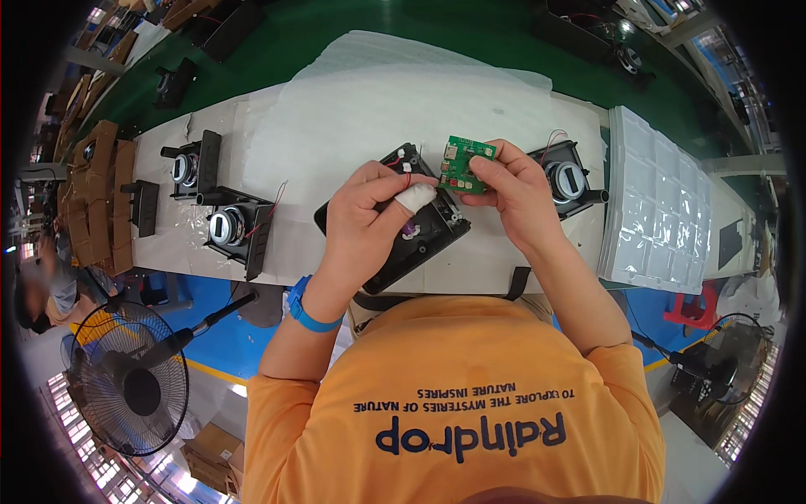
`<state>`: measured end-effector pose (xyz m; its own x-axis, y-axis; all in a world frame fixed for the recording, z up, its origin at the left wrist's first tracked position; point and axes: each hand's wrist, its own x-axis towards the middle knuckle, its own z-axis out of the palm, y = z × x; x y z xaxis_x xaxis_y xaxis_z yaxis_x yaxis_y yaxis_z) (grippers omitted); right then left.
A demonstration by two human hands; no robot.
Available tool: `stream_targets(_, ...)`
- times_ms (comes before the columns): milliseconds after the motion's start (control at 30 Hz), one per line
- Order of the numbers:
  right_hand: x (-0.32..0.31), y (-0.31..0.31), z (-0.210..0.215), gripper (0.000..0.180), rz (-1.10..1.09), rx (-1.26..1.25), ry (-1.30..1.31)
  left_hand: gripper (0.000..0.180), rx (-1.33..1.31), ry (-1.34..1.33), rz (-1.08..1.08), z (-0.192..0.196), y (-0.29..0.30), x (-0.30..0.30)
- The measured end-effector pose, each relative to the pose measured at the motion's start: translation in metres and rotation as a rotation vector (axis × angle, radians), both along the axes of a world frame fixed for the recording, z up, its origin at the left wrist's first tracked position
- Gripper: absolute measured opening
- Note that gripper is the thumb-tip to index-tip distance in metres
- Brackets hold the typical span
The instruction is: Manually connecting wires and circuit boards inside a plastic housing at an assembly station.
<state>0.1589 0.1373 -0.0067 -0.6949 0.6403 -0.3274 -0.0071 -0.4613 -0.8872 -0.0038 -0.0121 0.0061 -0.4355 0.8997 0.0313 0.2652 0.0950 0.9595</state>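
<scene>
Now, the green board [457,172] is up by the far right edge of the black case [390,267]. The right hand [516,189] pinches the board between thumb and fingers. The left hand [369,206], with a white wrap on its thumb, is over the case, its thumb and finger almost together beside the board. A red wire [409,179] is by them, but I cannot tell if they grip it. Two speakers [185,170] [225,227] sit left of the case. Another speaker [567,182] and clear trays [655,202] are right of it. A white sheet [403,101] lies behind it.
</scene>
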Motion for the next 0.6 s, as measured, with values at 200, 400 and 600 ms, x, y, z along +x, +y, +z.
stream_targets(200, 0.000, -0.002, -0.008, 0.015, -0.012, -0.008, 0.072, 0.030, 0.021, 0.017, 0.047, 0.001, -0.003, 0.001)
stream_targets(400, -0.005, -0.001, -0.007, 0.017, -0.044, 0.028, 0.063, 0.040, 0.020, -0.329, 0.037, 0.005, 0.001, 0.009)
stream_targets(600, -0.007, -0.010, 0.004, 0.026, -0.120, -0.006, 0.109, 0.022, -0.045, -0.467, 0.082, 0.005, 0.005, 0.006)
